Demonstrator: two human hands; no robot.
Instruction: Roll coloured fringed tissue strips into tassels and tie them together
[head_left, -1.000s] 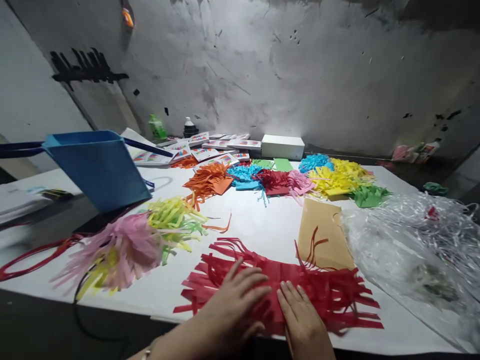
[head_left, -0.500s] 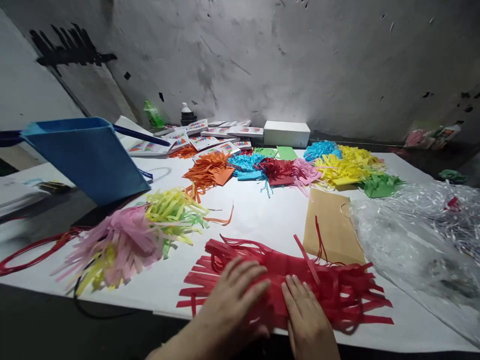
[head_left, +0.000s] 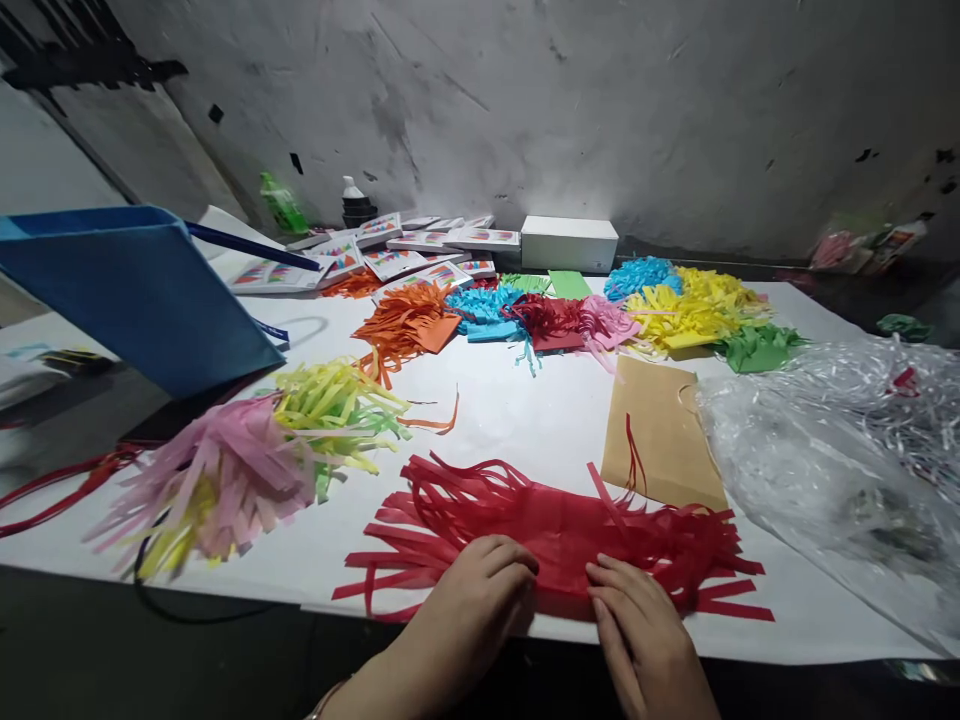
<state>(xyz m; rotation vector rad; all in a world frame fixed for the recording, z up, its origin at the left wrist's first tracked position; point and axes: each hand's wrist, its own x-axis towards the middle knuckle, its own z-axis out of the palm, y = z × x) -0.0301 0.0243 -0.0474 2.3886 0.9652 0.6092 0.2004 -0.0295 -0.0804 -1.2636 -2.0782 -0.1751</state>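
At the table edge; left hand: fingers curled; right hand: fingers nearly straight; both on red paper; grip unclear.

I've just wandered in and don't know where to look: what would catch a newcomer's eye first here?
Probably the bright red fringed paper at the near edge of the white table, with the left hand and right hand at its near side. Next, the many-coloured fringed bundles across the table's far part, before a white box. A large blue box-like object also stands out at the left.
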